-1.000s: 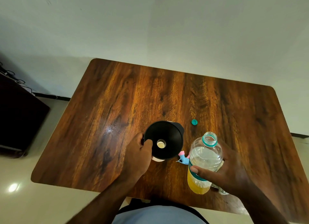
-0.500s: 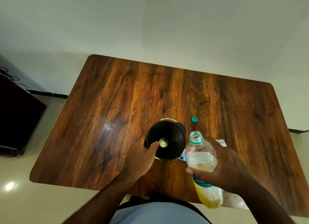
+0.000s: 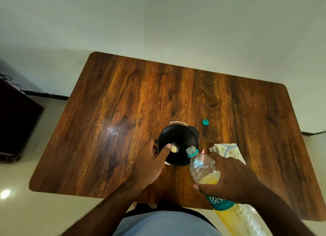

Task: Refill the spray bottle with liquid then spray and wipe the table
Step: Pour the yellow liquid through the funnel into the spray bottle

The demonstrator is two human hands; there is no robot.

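— Two hands are seen over the table (image 3: 109, 112); what is held by each?

— The rim of the black funnel (image 3: 183, 138) is gripped by the left hand (image 3: 150, 163), with the thumb laid over the edge towards the centre hole. A clear bottle (image 3: 205, 167) is grasped around its middle by the right hand (image 3: 231, 181), fingers wrapped tightly.

— How is the bottle held?

— It is tilted, with the open mouth brought to the near right edge of the funnel and the base pointed back towards the person. Yellow liquid is seen pooled in the lower part (the neck end looks empty), and a teal label is partly covered by the fingers.

— Where is the spray bottle?

— It is almost wholly hidden beneath the funnel; only a pale sliver can be made out under the near rim, and something yellowish is seen through the funnel's hole. A thin white tube (image 3: 177, 123) is visible just beyond the far rim.

— What else is found on the table?

— A small teal cap (image 3: 205, 122) is lying beyond and to the right of the funnel, apart from it. A patterned cloth (image 3: 227, 150) is lying crumpled just beyond the right hand. A small pink part (image 3: 202, 150) is glimpsed between bottle neck and cloth, but it cannot be identified.
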